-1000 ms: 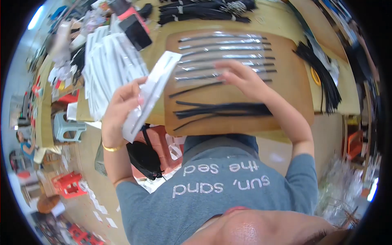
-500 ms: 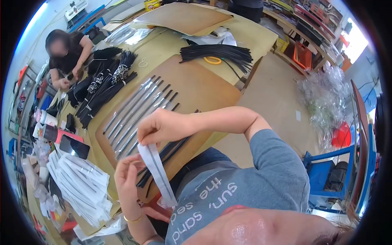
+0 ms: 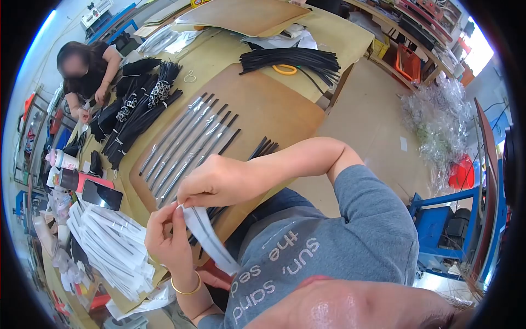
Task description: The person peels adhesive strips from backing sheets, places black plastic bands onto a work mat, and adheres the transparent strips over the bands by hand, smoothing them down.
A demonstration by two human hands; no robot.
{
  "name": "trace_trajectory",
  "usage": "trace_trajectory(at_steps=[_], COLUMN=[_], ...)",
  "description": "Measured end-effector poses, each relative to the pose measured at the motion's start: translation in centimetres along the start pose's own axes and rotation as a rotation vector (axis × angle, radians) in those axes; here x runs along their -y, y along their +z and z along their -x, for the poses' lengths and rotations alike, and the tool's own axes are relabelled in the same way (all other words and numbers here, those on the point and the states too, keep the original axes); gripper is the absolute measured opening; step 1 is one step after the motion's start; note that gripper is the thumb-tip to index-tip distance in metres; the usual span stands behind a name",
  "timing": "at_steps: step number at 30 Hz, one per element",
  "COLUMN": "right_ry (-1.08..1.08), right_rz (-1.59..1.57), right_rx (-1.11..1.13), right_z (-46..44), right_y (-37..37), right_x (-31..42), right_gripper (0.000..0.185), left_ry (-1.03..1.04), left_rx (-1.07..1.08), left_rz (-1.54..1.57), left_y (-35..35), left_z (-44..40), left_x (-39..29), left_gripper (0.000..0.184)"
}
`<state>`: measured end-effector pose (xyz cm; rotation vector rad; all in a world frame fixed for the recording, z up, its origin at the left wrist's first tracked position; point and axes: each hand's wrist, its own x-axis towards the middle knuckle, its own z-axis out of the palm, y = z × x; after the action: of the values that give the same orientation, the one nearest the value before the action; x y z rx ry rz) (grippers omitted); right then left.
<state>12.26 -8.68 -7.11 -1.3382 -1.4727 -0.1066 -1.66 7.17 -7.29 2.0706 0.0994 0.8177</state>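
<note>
My right hand [image 3: 216, 180] is closed in a pinch at the upper end of a white strip with a dark line along it [image 3: 207, 233]. Fingertips of my left hand [image 3: 169, 236], which has a gold bangle at the wrist, pinch the same end, touching the right fingers. From there the strip hangs down toward my shirt. Beneath my hands lies a brown board [image 3: 296, 104] bearing a row of slim black strips in clear sleeves [image 3: 189, 140]. More black strips [image 3: 266, 147] stick out past my right forearm, which hides part of them.
A pile of white strips [image 3: 112, 247] lies left of my hands, beside a phone [image 3: 102, 194] and a pink bottle [image 3: 82, 180]. Black bundles [image 3: 139, 107] are farther back, near a seated person [image 3: 85, 71]. Black strips with an orange ring [image 3: 285, 69] rest at the far side.
My left hand has come up to the strip's upper end, and its fingertips now meet those of my right hand. My right hand has shifted slightly down and left.
</note>
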Motion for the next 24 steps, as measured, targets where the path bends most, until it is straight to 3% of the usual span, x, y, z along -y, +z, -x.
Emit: trace_trajectory(at_steps=[1,7,10,13,14,17,21,24], right_ry=[0.024,0.215,0.322,0.375,0.387,-0.355,-0.683,-0.804], right_rz=[-0.022,-0.143,-0.235,-0.312,-0.340,0.069,0.205,0.284], right_rx=[0.004,0.075,0.101,0.121,0.130,0.056,-0.014,-0.093], right_z=[-0.1,-0.2,-0.4,-0.5,-0.4,-0.7,-1.8,-3.6], right_y=[-0.2,-1.1,-1.2,-1.0,-0.8,-0.8,-1.0,-2.0], right_x=[0.3,0.8,0.9,0.7,0.5,-0.6,-1.2,-1.9], right_gripper=[0.012,0.010,0.009,0.011,0.012,0.013,0.011,0.021], left_ry=[0.067,-0.096,0.328,0.573,0.400,-0.119,-0.319,-0.797], left_rx=[-0.001,0.101,-0.002,-0.058,-0.013,0.133,0.277,0.098], left_rz=[-0.090,0.282,-0.270,-0.476,-0.354,0.054,0.647,0.813], left_y=[-0.3,-1.0,-0.3,-0.2,-0.3,-1.5,-2.1,-2.6], left_z=[0.0,0.2,-0.2,-0.7,-0.5,0.2,0.3,0.1], left_x=[0.1,1.2,0.4,0.1,-0.1,-0.4,1.3,2.0], left_gripper=[0.008,0.009,0.013,0.013,0.014,0.020,0.019,0.020])
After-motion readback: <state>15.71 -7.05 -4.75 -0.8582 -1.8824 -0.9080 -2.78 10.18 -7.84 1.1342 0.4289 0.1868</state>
